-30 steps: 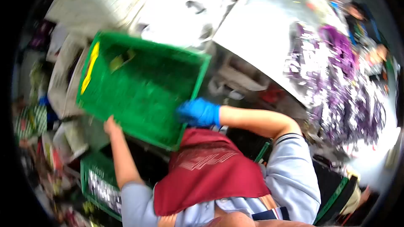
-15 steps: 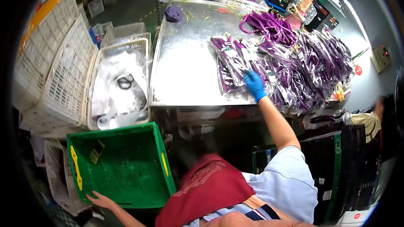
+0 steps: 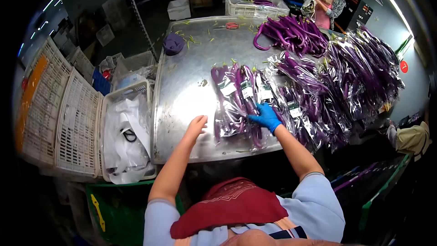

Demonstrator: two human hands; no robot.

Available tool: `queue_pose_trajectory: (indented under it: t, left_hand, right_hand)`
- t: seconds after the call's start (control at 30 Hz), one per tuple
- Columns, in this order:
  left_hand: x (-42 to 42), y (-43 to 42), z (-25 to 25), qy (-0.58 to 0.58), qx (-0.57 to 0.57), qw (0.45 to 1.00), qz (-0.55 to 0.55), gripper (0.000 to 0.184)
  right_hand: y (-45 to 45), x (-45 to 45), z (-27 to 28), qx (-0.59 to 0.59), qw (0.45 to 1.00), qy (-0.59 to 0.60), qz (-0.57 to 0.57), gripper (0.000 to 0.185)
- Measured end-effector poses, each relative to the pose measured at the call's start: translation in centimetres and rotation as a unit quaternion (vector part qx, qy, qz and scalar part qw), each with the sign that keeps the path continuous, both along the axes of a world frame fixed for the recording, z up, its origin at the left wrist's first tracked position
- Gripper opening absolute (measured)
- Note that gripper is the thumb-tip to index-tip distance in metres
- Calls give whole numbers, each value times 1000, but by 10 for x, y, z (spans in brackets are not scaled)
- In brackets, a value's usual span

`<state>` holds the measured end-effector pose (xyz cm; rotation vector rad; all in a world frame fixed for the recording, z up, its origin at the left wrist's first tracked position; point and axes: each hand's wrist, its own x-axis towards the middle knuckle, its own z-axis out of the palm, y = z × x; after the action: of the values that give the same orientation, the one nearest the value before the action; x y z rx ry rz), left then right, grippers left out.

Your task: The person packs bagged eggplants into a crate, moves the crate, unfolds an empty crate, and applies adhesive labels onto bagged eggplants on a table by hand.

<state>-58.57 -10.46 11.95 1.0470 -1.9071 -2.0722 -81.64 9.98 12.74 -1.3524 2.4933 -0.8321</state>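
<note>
Long purple eggplants in clear bags with white labels lie side by side on the metal table. My right hand (image 3: 265, 117), in a blue glove, rests on the bagged eggplants (image 3: 249, 100) near the front edge. Its thumb and fingers are apart, and the fingertips touch the plastic. My bare left hand (image 3: 196, 127) hovers over the table, left of the nearest bag (image 3: 227, 102), fingers stretched out and holding nothing. Beyond the bags is a heap of loose eggplants (image 3: 293, 36). More bagged eggplants (image 3: 355, 77) are piled on the right.
The metal table (image 3: 182, 95) carries red-handled scissors (image 3: 229, 26) and a purple cloth bundle (image 3: 174, 44). A white crate (image 3: 105, 123) of plastic bags stands left, above a green crate (image 3: 120, 214). Two people stand across the table, one by a white basket (image 3: 236, 9).
My left hand has moved up from the green crate to the table. My right hand stays on the bagged eggplants, and the view has shifted toward the table.
</note>
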Motion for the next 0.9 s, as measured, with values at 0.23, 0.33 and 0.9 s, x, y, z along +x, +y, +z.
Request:
queue_pose_trajectory:
  t: [0.23, 0.33, 0.9]
  left_hand:
    - [-120, -16, -19, -25, 143, 987, -70, 24]
    - [-94, -32, -20, 109, 356, 928, -3, 17]
    - [96, -95, -43, 60, 270, 930, 244, 23]
  right_hand:
    - [-6, 19, -18, -70, 995, -72, -8, 78]
    - [-3, 13, 1, -247, 856, -450, -71, 75]
    - [-159, 131, -51, -173, 968, -172, 62, 69]
